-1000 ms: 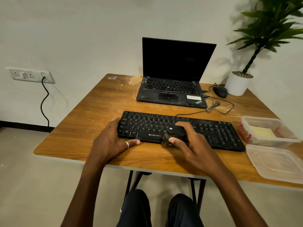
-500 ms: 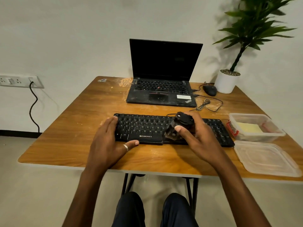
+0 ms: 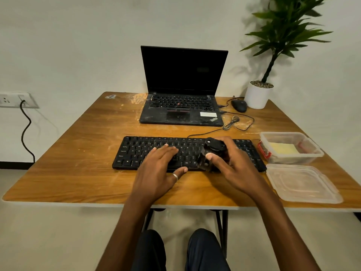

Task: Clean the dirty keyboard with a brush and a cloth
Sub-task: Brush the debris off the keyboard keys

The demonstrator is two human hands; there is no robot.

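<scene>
1. The square wooden table (image 3: 78, 153) with a worn, scuffed top bears everything; pale dust marks show near its far edge, so whatever is swept off the keys will land on it and want wiping later.
2. The black open laptop (image 3: 181, 106) stands at the back, well apart from the work, so no care is needed there.
3. The long black wired keyboard (image 3: 136, 151) lies across the table's middle, near the front edge. It is light, and I judge it would slide under brushing unless pinned.
4. The clear plastic lid (image 3: 300, 184) and the clear plastic tub (image 3: 293, 153) lie just right of the keyboard; a yellow folded cloth (image 3: 283, 148) sits in the tub, waiting its turn.
5. The left hand (image 3: 158, 173) lies flat on the middle keys, fingers spread apart, thumb at the front edge. Press down firmly here.
6. The right hand (image 3: 234, 167) has its fingers clamped round a small black stubby brush (image 3: 213, 155), held tilted over the keyboard's right half. Bristle contact cannot be told. Sweep along the rows in one direction, short strokes, towards the near edge.
</scene>
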